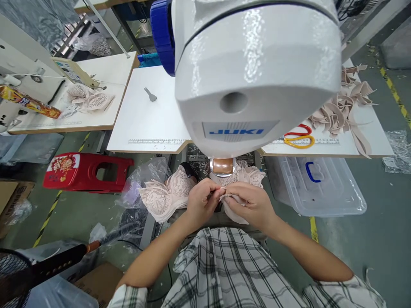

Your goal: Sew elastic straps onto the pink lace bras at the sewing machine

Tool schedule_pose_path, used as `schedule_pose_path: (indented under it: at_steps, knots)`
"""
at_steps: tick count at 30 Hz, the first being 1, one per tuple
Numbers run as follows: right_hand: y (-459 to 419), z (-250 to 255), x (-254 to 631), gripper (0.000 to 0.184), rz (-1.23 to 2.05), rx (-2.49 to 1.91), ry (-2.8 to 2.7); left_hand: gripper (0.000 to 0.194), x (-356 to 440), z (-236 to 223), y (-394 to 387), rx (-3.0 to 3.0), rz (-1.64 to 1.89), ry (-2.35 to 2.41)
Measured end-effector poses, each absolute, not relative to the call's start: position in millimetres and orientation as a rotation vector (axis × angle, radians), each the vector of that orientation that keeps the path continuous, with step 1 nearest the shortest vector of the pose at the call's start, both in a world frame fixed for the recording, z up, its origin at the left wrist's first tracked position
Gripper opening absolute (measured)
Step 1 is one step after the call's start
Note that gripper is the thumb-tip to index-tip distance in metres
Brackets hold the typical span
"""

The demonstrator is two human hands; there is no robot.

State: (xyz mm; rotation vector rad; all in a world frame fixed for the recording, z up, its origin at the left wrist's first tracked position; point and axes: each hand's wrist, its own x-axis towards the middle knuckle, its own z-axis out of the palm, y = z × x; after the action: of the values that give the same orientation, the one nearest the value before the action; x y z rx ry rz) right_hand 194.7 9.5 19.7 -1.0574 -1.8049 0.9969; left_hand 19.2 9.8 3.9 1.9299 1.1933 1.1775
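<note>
My left hand point(201, 201) and my right hand point(248, 202) meet just below the head of a white JUKI sewing machine point(253, 72). Both pinch a small piece of pale pink fabric point(231, 209), fingers curled tight on its edge. A pile of pink lace bra cups point(163, 194) lies left of my left hand, and more lace point(252, 174) sits behind my right hand, under the machine's copper-coloured end point(222, 166).
The white sewing table point(144, 115) carries a grey spoon-shaped tool point(150, 95); at right are red and yellow scissors point(300, 137) and a heap of beige cut pieces point(340, 109). A clear plastic bin point(321, 188) stands at right, a red stool point(85, 171) at left.
</note>
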Motion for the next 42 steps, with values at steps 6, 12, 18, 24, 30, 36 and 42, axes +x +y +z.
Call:
schedule_pose_path:
  at_steps: [6, 12, 18, 24, 30, 36, 42]
  knots:
    - [16, 20, 196, 0.014, 1.048, -1.242, -1.681, 0.013, 24, 5, 14, 1.876, 1.184, 1.170]
    - [36, 28, 212, 0.018, 0.902, -1.393, -1.813, 0.008, 20, 24, 18, 2.011, 1.150, 1.171]
    - [49, 45, 218, 0.018, 1.134, -1.267, -1.966, 0.007, 18, 36, 24, 2.147, 1.125, 1.099]
    - [53, 50, 221, 0.017, 1.476, -1.273, -1.899, 0.010, 17, 42, 28, 2.051, 0.978, 1.170]
    - [53, 54, 222, 0.017, 1.452, -1.242, -1.963, 0.007, 17, 43, 33, 2.012, 0.953, 1.148]
    - [52, 56, 222, 0.015, 1.518, -1.244, -1.948, 0.022, 14, 52, 42, 2.194, 0.666, 1.090]
    - [47, 45, 226, 0.013, 1.530, -1.192, -1.868, 0.036, 13, 41, 40, 2.398, 0.648, 1.056]
